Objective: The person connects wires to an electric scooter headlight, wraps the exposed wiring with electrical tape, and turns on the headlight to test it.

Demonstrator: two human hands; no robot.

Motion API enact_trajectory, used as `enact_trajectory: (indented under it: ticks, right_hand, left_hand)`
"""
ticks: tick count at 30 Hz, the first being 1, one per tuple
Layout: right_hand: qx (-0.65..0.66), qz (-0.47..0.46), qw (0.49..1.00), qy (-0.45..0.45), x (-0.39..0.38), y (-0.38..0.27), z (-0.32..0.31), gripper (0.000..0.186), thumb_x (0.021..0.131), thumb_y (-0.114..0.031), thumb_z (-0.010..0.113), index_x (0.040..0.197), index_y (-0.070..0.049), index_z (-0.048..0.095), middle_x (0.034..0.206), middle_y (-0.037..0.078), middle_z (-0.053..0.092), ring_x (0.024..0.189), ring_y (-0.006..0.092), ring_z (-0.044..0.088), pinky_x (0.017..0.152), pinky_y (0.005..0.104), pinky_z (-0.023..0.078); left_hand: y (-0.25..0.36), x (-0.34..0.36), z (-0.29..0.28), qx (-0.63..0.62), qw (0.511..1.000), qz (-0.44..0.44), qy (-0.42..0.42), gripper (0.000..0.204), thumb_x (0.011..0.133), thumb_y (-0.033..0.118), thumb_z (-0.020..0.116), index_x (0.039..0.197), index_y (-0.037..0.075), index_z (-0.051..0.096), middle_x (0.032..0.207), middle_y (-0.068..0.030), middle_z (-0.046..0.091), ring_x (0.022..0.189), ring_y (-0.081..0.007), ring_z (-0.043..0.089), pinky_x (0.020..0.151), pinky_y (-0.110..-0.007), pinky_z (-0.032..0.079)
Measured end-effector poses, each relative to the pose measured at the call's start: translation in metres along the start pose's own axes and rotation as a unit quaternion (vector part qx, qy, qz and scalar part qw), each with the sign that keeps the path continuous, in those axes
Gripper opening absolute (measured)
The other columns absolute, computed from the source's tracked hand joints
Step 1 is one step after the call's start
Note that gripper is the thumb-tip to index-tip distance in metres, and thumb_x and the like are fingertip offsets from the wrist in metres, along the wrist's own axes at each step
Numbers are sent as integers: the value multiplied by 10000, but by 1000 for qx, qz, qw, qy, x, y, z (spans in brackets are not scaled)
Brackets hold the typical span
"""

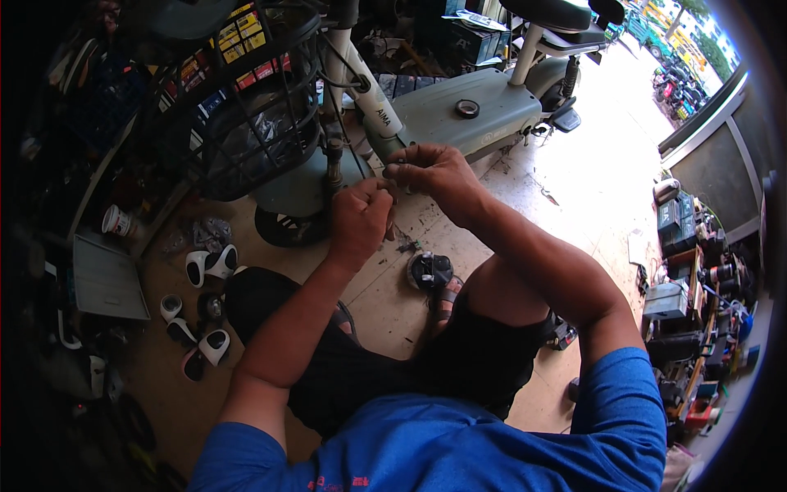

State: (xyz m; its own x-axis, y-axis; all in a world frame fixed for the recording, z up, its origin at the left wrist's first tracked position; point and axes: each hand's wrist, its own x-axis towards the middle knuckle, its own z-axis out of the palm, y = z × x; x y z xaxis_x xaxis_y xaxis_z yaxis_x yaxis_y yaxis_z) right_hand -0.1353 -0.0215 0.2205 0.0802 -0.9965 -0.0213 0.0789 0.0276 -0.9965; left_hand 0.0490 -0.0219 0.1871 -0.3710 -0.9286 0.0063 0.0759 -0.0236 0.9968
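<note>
My left hand (361, 213) is closed, with fingers curled around something small that I cannot make out, just right of the scooter's front fork (334, 156). Slightly higher and further right, my right hand (428, 170) pinches a small dark item too hidden to name, in front of the grey-green electric scooter (463, 129) and below its white stem (377, 107). A black wire basket (246, 148) hangs over the front mudguard at upper left. Beneath my hands, a round dark part (429, 271) lies on the floor beside my sandalled foot.
White-and-black plastic parts (213, 344) and a grey flat case (111, 279) are at the left. Crowded shelves of tools and boxes (668, 299) line the right wall. A dark roll-shaped ring (467, 108) sits on the scooter's deck. The doorway at upper right shows parked vehicles (674, 90).
</note>
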Motion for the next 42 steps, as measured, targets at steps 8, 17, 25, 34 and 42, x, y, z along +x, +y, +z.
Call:
enact_trajectory:
  ticks: [8, 17, 25, 34, 42]
  right_hand:
    - [120, 6, 985, 120, 19, 7, -41, 378, 961, -182, 767, 1261, 29, 677, 1019, 44, 741, 795, 88, 616, 708, 229, 505]
    - [84, -9, 994, 76, 4, -1, -35, 384, 965, -202, 770, 1282, -8, 677, 1051, 27, 740, 846, 87, 621, 741, 229, 497]
    - [11, -19, 999, 41, 0, -4, -8, 266, 929, -134, 794, 1159, -6, 758, 977, 42, 762, 805, 84, 641, 727, 244, 514]
    - [-28, -10, 999, 33, 3, 0, -6, 329, 937, -138, 782, 1220, 17, 721, 1023, 59, 745, 820, 116, 641, 773, 268, 527]
    - [98, -7, 990, 99, 8, 0, -38, 297, 929, -184, 799, 1166, -11, 747, 935, 13, 731, 761, 69, 591, 674, 224, 482]
  left_hand:
    - [-16, -33, 34, 299, 855, 353, -236, 81, 806, 86, 676, 860, 76, 616, 707, -156, 622, 660, -389, 653, 577, -453, 511]
    - [-18, 1, -9, 263, 960, 16, -94, 454, 923, 353, 800, 1223, 25, 707, 1102, -125, 744, 943, -175, 715, 806, -329, 551]
    - [12, 15, 2, -68, 997, 36, 13, 287, 1012, 276, 723, 1090, 1, 750, 893, -36, 753, 812, -92, 677, 748, -245, 526]
    - [1, 10, -1, -82, 996, 20, 38, 167, 1017, 133, 659, 983, -4, 749, 843, -68, 749, 770, -124, 690, 726, -268, 537]
    - [-16, 1, 2, -89, 996, -11, 23, 278, 974, 40, 704, 1246, 17, 652, 1120, -55, 736, 944, -149, 715, 803, -285, 564]
